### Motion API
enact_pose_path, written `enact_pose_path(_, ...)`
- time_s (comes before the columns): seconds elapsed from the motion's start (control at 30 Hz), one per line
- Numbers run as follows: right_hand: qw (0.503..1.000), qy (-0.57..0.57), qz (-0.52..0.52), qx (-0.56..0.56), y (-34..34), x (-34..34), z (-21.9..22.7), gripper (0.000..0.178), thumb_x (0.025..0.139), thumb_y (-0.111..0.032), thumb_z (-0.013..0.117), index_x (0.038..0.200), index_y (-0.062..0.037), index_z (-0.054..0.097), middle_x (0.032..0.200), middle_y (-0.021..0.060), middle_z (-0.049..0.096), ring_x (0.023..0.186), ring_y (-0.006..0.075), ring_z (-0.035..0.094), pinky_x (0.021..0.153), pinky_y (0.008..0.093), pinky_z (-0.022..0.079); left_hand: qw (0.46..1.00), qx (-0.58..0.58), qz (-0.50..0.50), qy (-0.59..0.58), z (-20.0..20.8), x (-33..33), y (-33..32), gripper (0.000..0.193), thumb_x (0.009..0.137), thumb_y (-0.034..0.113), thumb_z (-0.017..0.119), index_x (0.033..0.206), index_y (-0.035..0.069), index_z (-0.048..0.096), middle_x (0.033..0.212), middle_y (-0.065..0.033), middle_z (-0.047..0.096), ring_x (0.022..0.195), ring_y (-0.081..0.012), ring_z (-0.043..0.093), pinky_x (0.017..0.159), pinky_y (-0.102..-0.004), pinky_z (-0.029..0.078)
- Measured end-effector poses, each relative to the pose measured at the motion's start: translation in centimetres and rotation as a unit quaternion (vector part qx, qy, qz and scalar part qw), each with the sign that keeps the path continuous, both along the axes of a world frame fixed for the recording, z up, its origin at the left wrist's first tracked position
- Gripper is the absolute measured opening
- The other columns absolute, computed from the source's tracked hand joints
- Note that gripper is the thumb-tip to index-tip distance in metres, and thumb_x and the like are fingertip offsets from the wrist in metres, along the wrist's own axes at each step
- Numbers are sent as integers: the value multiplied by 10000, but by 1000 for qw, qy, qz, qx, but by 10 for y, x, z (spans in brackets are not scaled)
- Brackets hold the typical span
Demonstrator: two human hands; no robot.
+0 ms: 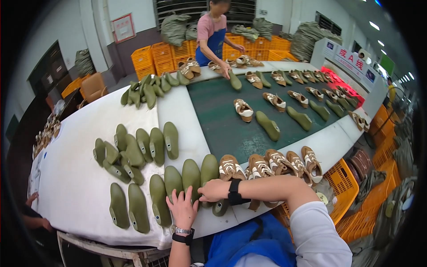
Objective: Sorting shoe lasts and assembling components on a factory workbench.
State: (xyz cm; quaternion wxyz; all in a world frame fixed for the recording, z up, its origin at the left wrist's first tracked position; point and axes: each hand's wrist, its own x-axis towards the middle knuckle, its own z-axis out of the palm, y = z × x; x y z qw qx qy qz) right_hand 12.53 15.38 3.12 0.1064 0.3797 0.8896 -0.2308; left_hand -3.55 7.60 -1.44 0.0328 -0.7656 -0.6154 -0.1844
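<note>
Nearest the camera, the left hand is lying with its fingers spread open, fingertips touching the heel ends of the olive-green shoe lasts standing in a row at the near edge of the white table. It is gripping nothing. The right hand is reaching across from the right, a black wrist strap showing behind it, with its fingers curled loosely over the last at the right end of that row; whether they are actually clasping it cannot be told. A further green last is lying just below this hand.

Just beside the right hand, a row of brown-and-white shoes is resting along the table edge. To the left, a second cluster of lasts is lying well apart from the hands. Beyond, a dark green conveyor belt is carrying scattered shoes and lasts. At the far end a co-worker in a pink top and blue apron is leaning over the belt, one hand touching a last. Orange crates are standing stacked behind.
</note>
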Motion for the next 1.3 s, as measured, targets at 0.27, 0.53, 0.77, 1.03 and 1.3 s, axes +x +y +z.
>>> enact_pose_path(0.27,980,109,-155,-64,16,15,-17,286,821,-349,571,921,-89,639,875,106,675,805,261,655,727,384,508,1000,4,26,7,-4,5,3,587,732,255,682,1274,163,477,1088,-95,573,1197,-339,407,1017,-576,248)
enact_pose_path(0.53,733,436,-423,-306,114,101,66,128,851,-243,565,875,-121,591,637,-29,454,514,46,380,403,209,285,999,-7,40,11,-3,3,9,597,719,254,676,1272,149,478,1104,-113,565,1203,-357,396,1026,-583,234)
enact_pose_path(0.77,972,55,-195,121,208,155,-20,149,768,-210,547,889,-144,604,854,121,649,814,281,630,710,409,487,998,-23,57,15,-6,8,10,566,710,248,649,1245,140,501,1078,-113,558,1192,-367,399,1024,-598,219)
enact_pose_path(1.03,979,-28,-199,-30,212,172,-74,348,756,-135,537,1104,-135,546,917,145,631,877,311,610,743,408,472,996,-13,62,66,9,13,6,506,793,313,603,1273,182,515,1108,-71,581,1194,-304,427,1012,-545,271)
enact_pose_path(1.3,965,160,-180,101,125,222,64,340,787,-202,571,1086,-49,619,969,166,656,876,318,625,775,384,494,997,-19,54,54,-3,12,12,594,724,216,635,1284,115,463,1129,-105,551,1208,-355,388,1034,-556,229)
